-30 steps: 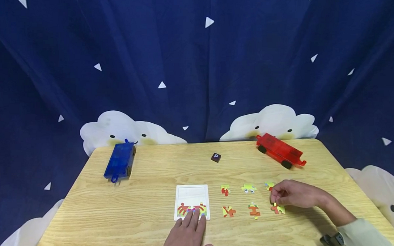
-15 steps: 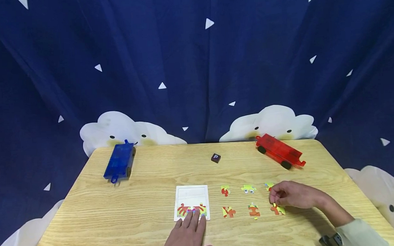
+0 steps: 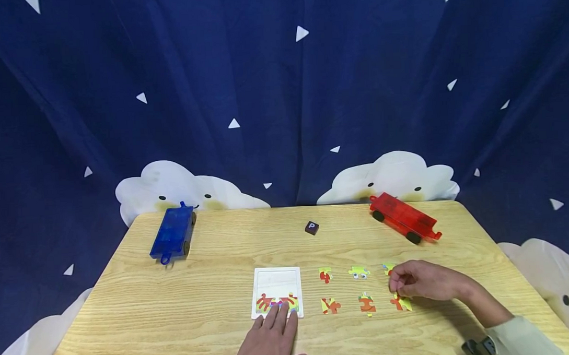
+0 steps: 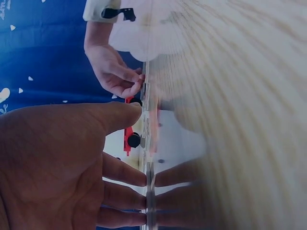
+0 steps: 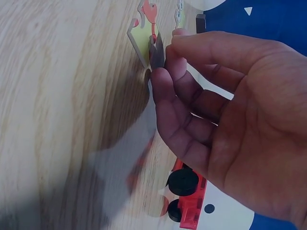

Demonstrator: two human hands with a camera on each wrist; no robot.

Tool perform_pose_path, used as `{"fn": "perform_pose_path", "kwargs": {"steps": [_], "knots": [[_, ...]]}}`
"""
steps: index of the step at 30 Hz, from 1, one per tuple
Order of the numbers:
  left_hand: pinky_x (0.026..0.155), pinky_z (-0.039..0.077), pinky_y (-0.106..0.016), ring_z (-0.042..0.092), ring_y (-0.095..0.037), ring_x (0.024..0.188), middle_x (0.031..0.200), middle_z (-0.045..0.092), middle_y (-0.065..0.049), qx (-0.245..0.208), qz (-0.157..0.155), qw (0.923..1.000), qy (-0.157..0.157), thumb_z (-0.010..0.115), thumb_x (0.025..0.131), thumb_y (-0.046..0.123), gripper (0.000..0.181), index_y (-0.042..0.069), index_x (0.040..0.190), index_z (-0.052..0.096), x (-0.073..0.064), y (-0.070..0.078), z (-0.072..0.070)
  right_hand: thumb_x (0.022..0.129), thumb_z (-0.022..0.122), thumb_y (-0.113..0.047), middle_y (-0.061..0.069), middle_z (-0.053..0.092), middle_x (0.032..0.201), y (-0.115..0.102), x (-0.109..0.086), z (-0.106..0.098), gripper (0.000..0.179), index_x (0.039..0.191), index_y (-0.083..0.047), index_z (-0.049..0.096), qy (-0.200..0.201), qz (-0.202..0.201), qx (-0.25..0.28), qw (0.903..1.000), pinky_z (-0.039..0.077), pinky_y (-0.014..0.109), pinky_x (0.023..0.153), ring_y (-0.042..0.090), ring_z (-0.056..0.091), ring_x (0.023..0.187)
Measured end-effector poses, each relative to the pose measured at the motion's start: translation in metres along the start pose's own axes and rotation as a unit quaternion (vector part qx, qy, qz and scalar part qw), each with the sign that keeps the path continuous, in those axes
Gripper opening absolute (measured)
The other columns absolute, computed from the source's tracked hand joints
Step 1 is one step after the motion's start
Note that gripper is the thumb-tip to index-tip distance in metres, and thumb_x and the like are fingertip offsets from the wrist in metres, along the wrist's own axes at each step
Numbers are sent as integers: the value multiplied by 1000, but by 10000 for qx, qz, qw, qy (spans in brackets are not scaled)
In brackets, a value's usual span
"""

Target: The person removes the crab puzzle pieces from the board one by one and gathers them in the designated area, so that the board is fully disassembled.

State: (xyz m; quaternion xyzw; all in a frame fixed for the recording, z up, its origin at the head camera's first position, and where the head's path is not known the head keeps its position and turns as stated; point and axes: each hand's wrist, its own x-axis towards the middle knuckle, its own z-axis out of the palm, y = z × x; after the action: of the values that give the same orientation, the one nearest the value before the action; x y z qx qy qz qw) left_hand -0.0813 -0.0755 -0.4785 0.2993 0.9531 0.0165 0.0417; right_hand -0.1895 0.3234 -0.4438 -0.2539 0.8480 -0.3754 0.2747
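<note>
My left hand [image 3: 270,337] lies flat, its fingertips resting on the lower edge of a white square puzzle tray [image 3: 277,280]. Red and yellow jigsaw pieces [image 3: 263,302] fill the tray's bottom row, partly under those fingers. To the right, my right hand [image 3: 426,281] curls thumb and index finger at the top edge of a red and yellow jigsaw piece [image 3: 402,303], seemingly pinching it at table level. In the right wrist view that jigsaw piece [image 5: 139,43] shows beside the fingertips, in their shadow. Another jigsaw piece [image 3: 388,267] is partly hidden behind the hand.
Several loose pieces lie in two rows right of the tray, including one with eyes [image 3: 359,272] and a red one [image 3: 367,304]. Farther back are a blue toy wagon [image 3: 173,232], a red toy wagon [image 3: 404,216] and a dark block marked P [image 3: 312,227]. A blue curtain hangs behind.
Both hands stay almost in place. The jigsaw piece under my right fingertips appears to have shifted very slightly.
</note>
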Motion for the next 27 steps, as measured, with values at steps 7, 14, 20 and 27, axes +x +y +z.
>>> {"fn": "perform_pose_path", "kwargs": {"steps": [7, 14, 20, 27], "knots": [[99, 49, -48, 50, -31, 137, 148, 54, -16, 298, 71, 9990, 317, 46, 97, 71, 80, 6, 143, 57, -4, -1, 5, 101, 64, -9, -1, 64, 86, -7, 4, 1, 5, 101, -9, 70, 142, -154, -119, 9997, 48, 25, 67, 11, 57, 76], [99, 48, -47, 51, -31, 136, 148, 53, -17, 526, 173, 9973, 472, 43, 98, 72, 82, 4, 142, 56, -7, -2, 8, 103, 64, -11, -3, 65, 87, -31, 18, 8, 6, 101, -13, 70, 500, -758, -645, 9938, 52, 27, 68, 9, 60, 77], [98, 49, -48, 51, -31, 136, 147, 55, -17, 592, 128, 9970, 492, 47, 97, 72, 81, 5, 141, 58, -6, -1, 8, 104, 64, -17, -8, 66, 94, -60, 49, 25, 6, 106, -16, 70, 795, -1066, -1076, 9853, 53, 28, 71, 10, 61, 83], [100, 48, -48, 50, -32, 137, 148, 54, -17, 381, 95, 9988, 280, 45, 98, 71, 81, 5, 143, 57, -5, 2, 4, 104, 63, -12, -6, 69, 97, -88, 93, 50, 10, 104, -15, 72, 546, -1526, -1313, 9780, 52, 27, 73, 7, 59, 82]]}}
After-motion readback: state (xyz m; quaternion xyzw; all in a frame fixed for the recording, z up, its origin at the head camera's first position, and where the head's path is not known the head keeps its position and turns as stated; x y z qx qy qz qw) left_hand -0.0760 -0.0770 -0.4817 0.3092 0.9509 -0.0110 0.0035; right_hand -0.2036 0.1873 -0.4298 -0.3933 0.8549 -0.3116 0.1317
